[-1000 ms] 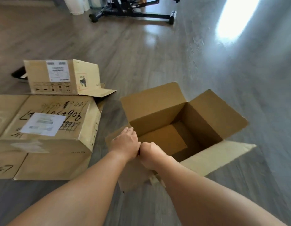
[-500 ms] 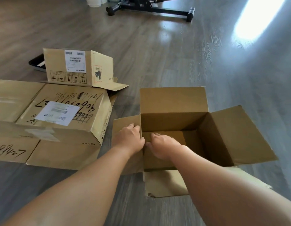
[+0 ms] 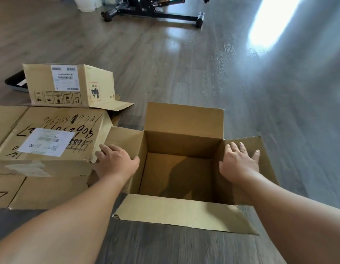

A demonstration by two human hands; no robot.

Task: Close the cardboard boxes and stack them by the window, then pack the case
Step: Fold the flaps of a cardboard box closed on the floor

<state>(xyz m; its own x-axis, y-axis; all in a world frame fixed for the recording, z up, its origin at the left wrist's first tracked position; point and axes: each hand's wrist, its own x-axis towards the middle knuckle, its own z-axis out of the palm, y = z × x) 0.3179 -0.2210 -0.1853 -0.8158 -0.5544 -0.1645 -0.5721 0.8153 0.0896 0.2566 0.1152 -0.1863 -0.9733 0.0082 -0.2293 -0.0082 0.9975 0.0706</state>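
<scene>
An open, empty cardboard box (image 3: pixel 184 143) stands on the wooden floor right in front of me, all of its top flaps spread outward. My left hand (image 3: pixel 115 161) lies on the left flap, fingers curled over its outer edge. My right hand (image 3: pixel 238 161) rests flat with straight fingers on the right flap. To the left lies a large box (image 3: pixel 51 138) with black scribbled numbers and a white label. Behind it is a smaller labelled box (image 3: pixel 70 85) with one flap hanging open.
A black tray (image 3: pixel 15 82) pokes out behind the small box at far left. A black wheeled metal frame (image 3: pixel 153 13) and a white container (image 3: pixel 87 3) stand at the back. Bare floor with bright window glare stretches to the right.
Both hands left the near-left corner of the box and moved apart onto its left and right flaps. The box now sits square to me.
</scene>
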